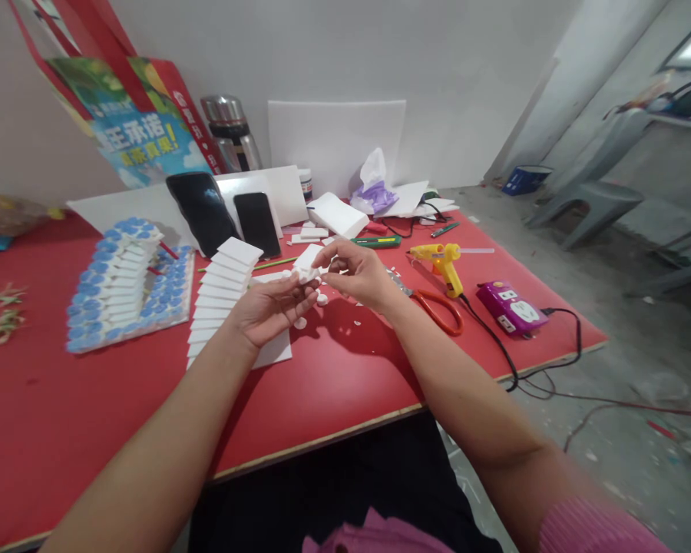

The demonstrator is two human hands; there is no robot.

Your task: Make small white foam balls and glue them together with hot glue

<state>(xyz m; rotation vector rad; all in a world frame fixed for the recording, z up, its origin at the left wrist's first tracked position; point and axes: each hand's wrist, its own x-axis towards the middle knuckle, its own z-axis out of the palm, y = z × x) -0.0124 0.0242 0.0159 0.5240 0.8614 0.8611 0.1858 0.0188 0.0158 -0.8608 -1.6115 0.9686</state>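
Observation:
A small white foam-like piece (306, 274) is pinched in the fingers of my left hand (268, 309), palm turned up. My right hand (362, 274) is closed at the piece's right side, thumb and fingertips at its edge; the exact contact is partly hidden. Below the hands, small white round bits (300, 323) are scattered on the red table (334, 392). Left of my left hand stands a fanned staircase of white foam-board strips (213, 301) on a white base (276, 352). Farther left is a similar stair model (127, 280) covered in blue-and-white discs.
Right of my hands lie orange-handled pliers (441, 313), a yellow glue gun (446, 265) and a purple power socket (510, 309) with a trailing cable. Behind are two phones (201, 211), a green-handled cutter (377, 242), a tissue pack (374, 196), a thermos (230, 130) and a bag (132, 123).

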